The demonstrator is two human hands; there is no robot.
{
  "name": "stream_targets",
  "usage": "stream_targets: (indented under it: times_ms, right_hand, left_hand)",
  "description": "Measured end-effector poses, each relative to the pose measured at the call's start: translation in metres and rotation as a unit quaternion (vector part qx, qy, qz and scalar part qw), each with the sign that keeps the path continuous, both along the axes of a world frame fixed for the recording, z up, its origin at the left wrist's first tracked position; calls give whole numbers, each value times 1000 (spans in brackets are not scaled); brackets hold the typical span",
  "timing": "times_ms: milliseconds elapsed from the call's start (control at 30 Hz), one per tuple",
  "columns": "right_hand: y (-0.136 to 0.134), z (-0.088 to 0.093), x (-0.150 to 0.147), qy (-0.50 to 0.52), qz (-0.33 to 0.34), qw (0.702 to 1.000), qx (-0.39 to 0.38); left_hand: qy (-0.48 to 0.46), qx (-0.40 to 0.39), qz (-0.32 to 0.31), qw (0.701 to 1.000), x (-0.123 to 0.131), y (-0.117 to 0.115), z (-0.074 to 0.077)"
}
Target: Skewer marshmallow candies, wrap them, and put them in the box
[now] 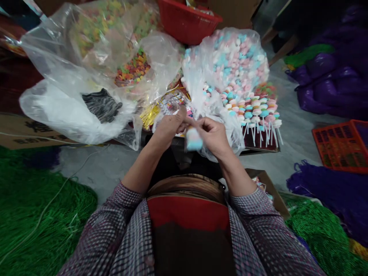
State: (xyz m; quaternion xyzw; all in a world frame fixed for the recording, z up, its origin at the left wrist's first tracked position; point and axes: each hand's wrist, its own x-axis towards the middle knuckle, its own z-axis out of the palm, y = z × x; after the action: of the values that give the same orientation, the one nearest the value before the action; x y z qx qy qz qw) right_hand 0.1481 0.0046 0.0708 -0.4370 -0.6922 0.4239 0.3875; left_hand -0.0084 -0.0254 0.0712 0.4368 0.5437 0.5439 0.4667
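Note:
A pink, white and blue marshmallow pop (194,139) hangs between my hands, seemingly in a clear wrapper and blurred by motion. My left hand (169,128) is closed, its fingertips pinched together at the upper end of the pop. From the other side my right hand (215,135) pinches the same end, thumb and index finger pressed together. What lies between the fingertips is too small to make out. Gold twist ties (150,115) lie just beyond my left hand, near printed clear wrappers (172,102). Finished-looking rows of marshmallow sticks (255,109) lie to the right.
Large clear bags hold marshmallows (237,57) and colourful gummy rings (133,69). A black crumpled bundle (102,104) rests on white plastic bags at left. Behind stands a red basket (188,21). An orange crate (342,147) and green strands (43,211) are on the floor.

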Motion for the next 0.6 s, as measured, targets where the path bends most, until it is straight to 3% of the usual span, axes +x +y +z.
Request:
stream_targets:
  times_ms: [100,167,267,400,500,600]
  right_hand:
    - [6,0,2,-2,-34,999,4]
    - [7,3,2,-13,-62,997,42]
    - [2,4,-1,-34,-54,994,86]
    - [-2,-5,0,14,-4,1000,17]
    - [1,-12,9,93,45,987,-122]
    - [1,-14,19,181,73,957,-215]
  left_hand:
    - [36,5,-62,997,-1,-6,3]
    - [49,-6,-62,997,1,-6,-3]
    - [-3,-23,-57,998,4,-1,-15]
    - [-26,25,-105,994,-1,2,-17]
    - [110,111,-167,974,-9,0,-17]
    - [320,247,-154,902,-10,-1,-24]
